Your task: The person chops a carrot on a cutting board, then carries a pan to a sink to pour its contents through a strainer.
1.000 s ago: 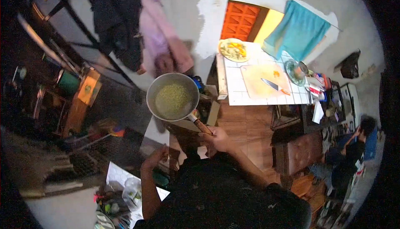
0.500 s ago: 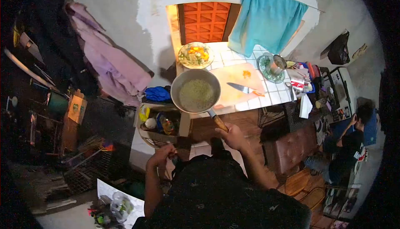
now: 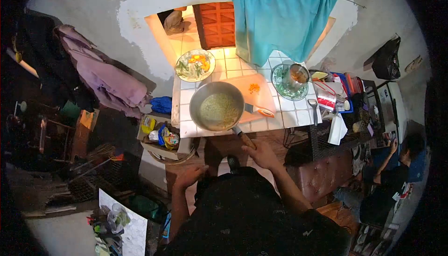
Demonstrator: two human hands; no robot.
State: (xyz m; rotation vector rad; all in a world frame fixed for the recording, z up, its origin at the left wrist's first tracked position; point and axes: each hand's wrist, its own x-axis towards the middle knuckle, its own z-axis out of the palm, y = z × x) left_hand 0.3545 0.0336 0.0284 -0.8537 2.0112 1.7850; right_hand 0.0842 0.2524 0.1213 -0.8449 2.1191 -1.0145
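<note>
My right hand (image 3: 261, 153) is closed round the wooden handle of a grey pan (image 3: 217, 106). Pale, wet-looking contents lie in the pan, which is over the near left part of a white tiled counter (image 3: 289, 117). My left hand (image 3: 189, 176) is raised at the left of my body, touching nothing I can see; how its fingers lie is hard to tell. Behind the pan, a pinkish cutting board (image 3: 263, 93) bears small orange pieces (image 3: 254, 88). The pan hides most of a knife there. A plate of cut vegetables (image 3: 195, 65) stands at the back left.
A glass plate with a metal cup (image 3: 297, 76) stands on the counter's right. A box of packets (image 3: 163, 139) is at the left below the counter. A teal curtain (image 3: 280, 18) hangs behind. Another person (image 3: 385, 186) sits at the far right.
The view has shifted, and the counter appears farther left. The pan now covers more of the knife. My left hand has lowered slightly, and my right hand still holds the pan.
</note>
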